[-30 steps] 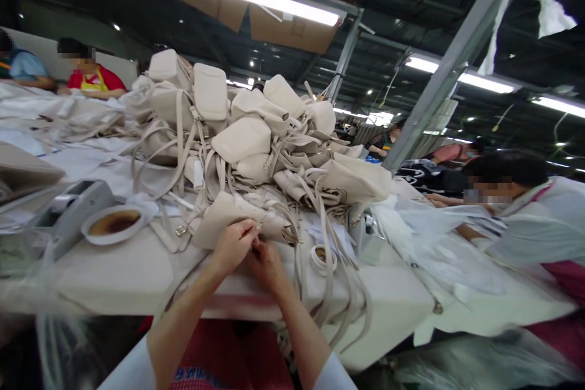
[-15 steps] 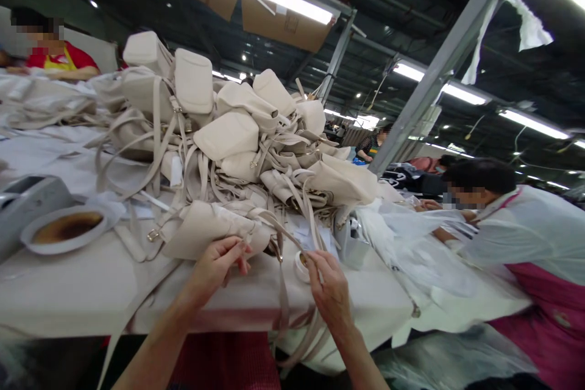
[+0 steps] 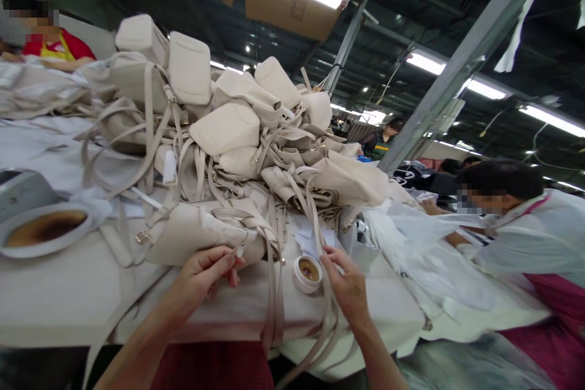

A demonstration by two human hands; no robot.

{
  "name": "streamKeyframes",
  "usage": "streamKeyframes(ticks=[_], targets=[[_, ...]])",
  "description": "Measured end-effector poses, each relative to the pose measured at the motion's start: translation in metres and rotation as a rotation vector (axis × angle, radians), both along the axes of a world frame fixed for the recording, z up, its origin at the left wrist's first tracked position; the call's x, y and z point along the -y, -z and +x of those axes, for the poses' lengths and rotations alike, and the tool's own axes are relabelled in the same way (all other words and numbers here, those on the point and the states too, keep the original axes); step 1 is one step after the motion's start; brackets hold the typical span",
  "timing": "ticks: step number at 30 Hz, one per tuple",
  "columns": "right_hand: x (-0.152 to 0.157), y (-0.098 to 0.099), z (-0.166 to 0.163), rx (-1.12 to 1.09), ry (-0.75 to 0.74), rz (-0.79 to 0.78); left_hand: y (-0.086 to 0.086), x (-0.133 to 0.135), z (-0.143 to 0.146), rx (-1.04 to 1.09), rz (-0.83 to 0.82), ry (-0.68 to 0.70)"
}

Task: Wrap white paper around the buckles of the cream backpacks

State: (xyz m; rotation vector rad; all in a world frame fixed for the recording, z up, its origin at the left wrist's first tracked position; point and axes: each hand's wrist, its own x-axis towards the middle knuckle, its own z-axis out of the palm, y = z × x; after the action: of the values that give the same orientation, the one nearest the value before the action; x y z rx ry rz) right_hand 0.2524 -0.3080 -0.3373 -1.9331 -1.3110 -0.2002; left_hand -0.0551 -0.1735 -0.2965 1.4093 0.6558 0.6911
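A beige handbag [image 3: 183,234] lies on its side in front of me, at the near edge of the pile. My left hand [image 3: 212,271] is at its lower edge, thumb and fingers pinched together; a small pale bit shows at the fingertips, too small to name. Off to the right, my right hand [image 3: 345,283] has its fingers closed on a long beige strap [image 3: 315,228] that runs down from the pile and over the table's front edge. Between the hands stands a small round white tub [image 3: 307,274] with brown contents.
A big heap of beige bags [image 3: 223,128] covers the table's middle. On the left, a white dish [image 3: 46,228] of brown liquid sits by a grey device [image 3: 25,195]. Clear plastic bags [image 3: 411,244] lie at right, beside a co-worker [image 3: 516,225]. A metal post [image 3: 457,73] slants above.
My right hand has let go of the near bag's raised strap, which has dropped, and is now at another strap further right. The left hand remains by the bag. The view has shifted slightly.
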Motion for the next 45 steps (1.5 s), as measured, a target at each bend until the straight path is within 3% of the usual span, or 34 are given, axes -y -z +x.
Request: streamKeyframes(ticks=[3,6,14,18,25,29,31,34,38,41,45], targets=[[-0.012,-0.006,0.047,0.055,0.132,-0.124,0.000,0.001,0.000,0.002,-0.007,-0.001],[-0.030,-0.002,0.077,0.138,0.096,-0.270,-0.001,0.002,-0.001,0.000,-0.008,-0.014],[-0.041,0.021,0.067,0.245,0.110,-0.392,-0.005,0.002,-0.002,-0.003,-0.007,-0.027],[-0.036,0.012,0.067,0.259,0.133,-0.345,-0.006,0.003,0.000,0.000,-0.035,-0.029],[-0.008,-0.025,0.081,0.358,0.270,-0.125,-0.009,0.005,-0.005,-0.006,-0.060,-0.004],[0.016,-0.057,0.080,0.126,0.296,0.126,-0.013,0.011,-0.004,0.006,-0.081,0.034],[0.028,-0.072,0.066,-0.135,0.259,0.301,-0.016,0.015,-0.003,0.027,-0.105,0.032],[0.046,-0.077,0.023,-0.580,0.045,0.455,-0.021,0.023,-0.003,0.071,-0.191,0.010],[0.066,-0.044,-0.060,-0.978,-0.226,0.174,-0.028,0.030,-0.005,0.078,-0.279,0.026],[0.069,-0.010,-0.120,-1.150,-0.380,-0.054,-0.031,0.032,-0.010,0.030,-0.238,0.022],[0.057,0.016,-0.171,-1.298,-0.413,-0.149,-0.035,0.037,-0.015,0.025,-0.140,-0.034]])
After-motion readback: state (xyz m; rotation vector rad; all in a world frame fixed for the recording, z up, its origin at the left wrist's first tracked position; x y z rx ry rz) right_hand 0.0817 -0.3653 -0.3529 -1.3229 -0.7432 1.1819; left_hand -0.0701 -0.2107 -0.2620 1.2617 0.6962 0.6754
